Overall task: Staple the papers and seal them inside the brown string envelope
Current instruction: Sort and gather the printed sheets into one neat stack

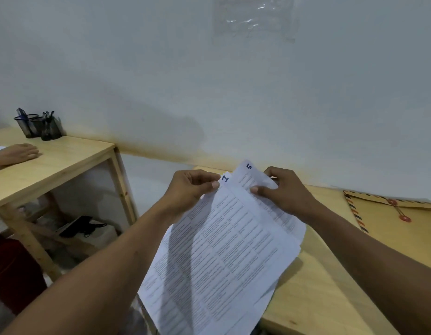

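A: Papers (224,243), a loose sheaf of printed sheets, up in the air and tilted, above the near edge of the wooden desk (313,293). Fanned out at the top, not squared.

B: Left hand (192,189) pinched on the top left corner of the front sheet, thumb and fingers closed over the edge. A handwritten blue "1" just beside those fingertips.

A: Right hand (284,192) clamped on the top right corner of a sheet further back, thumb on the face, fingers curled behind. Blue "5" inked above that grip.

B: So both hands gripping paper, corners drawn a little apart, sheets overlapping lower down. Dense small print in columns, too small to read.

A: Over to the right: brown string envelope (403,228), flat on the desk, well apart from the sheaf. Striped border along its edge, two red discs on the flap side, a string between them.

B: Flap looking folded down; hard to tell whether the string is wound tight.

A: Left side: a second wooden table (64,163), with two dark mesh pen holders (40,126) near its back edge, pens inside.

B: Another person's hand (21,153) flat on that table, palm down, at the frame's left edge. Dark items (81,226) on the shelf underneath, unclear what.

A: Plain pale wall (209,81) behind, a clear plastic sleeve (254,18) stuck high up on it.
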The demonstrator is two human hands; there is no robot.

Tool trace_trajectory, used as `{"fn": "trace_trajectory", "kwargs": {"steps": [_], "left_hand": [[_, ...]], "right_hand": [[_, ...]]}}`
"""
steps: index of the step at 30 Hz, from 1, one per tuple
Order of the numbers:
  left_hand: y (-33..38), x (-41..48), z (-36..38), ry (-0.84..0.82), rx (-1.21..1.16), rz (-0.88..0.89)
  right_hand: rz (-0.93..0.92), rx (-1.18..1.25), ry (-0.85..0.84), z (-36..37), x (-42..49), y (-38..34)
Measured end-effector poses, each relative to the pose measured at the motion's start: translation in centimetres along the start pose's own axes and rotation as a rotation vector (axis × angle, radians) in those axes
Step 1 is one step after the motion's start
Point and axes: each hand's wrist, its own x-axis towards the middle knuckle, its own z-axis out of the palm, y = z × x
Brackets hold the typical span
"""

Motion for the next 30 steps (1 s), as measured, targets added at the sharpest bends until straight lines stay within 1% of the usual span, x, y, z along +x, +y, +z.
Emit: {"fn": "trace_trajectory", "kwargs": {"steps": [3, 5, 7, 11, 16, 20, 22, 25, 30], "left_hand": [[0.2, 0.5, 1.0, 0.042, 0.046, 0.038], [0.2, 0.6, 1.8, 0.052, 0.116, 0.065], [0.0, 0.7, 2.5, 0.063, 0.163, 0.082], [-0.3, 0.6, 3.2, 0.082, 0.169, 0.052], [-0.1, 0.4, 3.2, 0.087, 0.170, 0.059], [-0.2, 0.6, 3.4, 0.090, 0.184, 0.092], [-0.3, 0.6, 3.4, 0.092, 0.174, 0.077], [-0.6, 0.5, 3.4, 0.094, 0.166, 0.063], [-0.6, 0.3, 3.6, 0.104, 0.161, 0.046]], "right_hand": [[0.044, 0.186, -0.063, -0.4, -0.9, 0.0], [0.071, 0.225, -0.089, -0.2, -1.2, 0.1], [0.060, 0.244, -0.117, 0.2, -1.5, 0.1], [0.006, 0.175, -0.175, 0.7, -2.2, -0.2], [0.016, 0.079, -0.187, 0.5, -2.0, -0.4], [0.038, 0.145, -0.236, 1.0, -2.2, -0.7], [0.026, 0.146, -0.237, 1.1, -2.4, -0.6], [0.020, 0.100, -0.195, 1.2, -2.5, -0.5], [0.019, 0.111, -0.126, 1.8, -2.8, -0.4]]}}
